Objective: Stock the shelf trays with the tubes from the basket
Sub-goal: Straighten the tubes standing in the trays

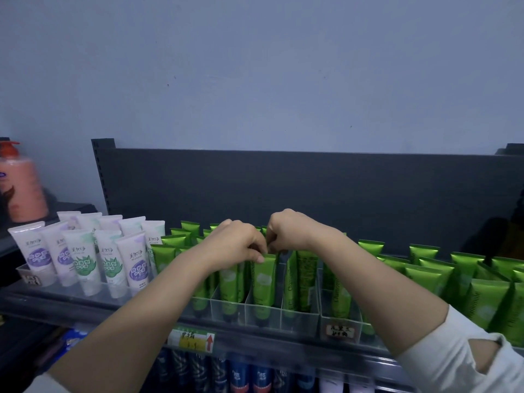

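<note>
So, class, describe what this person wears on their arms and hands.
Pale cream long sleeves: the right sleeve has an oval cut-out, and the left sleeve shows only its edge. The left hand and right hand are bare, with no gloves, rings or watch visible.

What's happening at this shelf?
A person is stocking a clear tray on the shelf. The left hand pinches the top of an upright green tube in a front slot. The right hand is curled at the tube tops just beside it; what it grips is hidden. White tubes stand further left.
</note>
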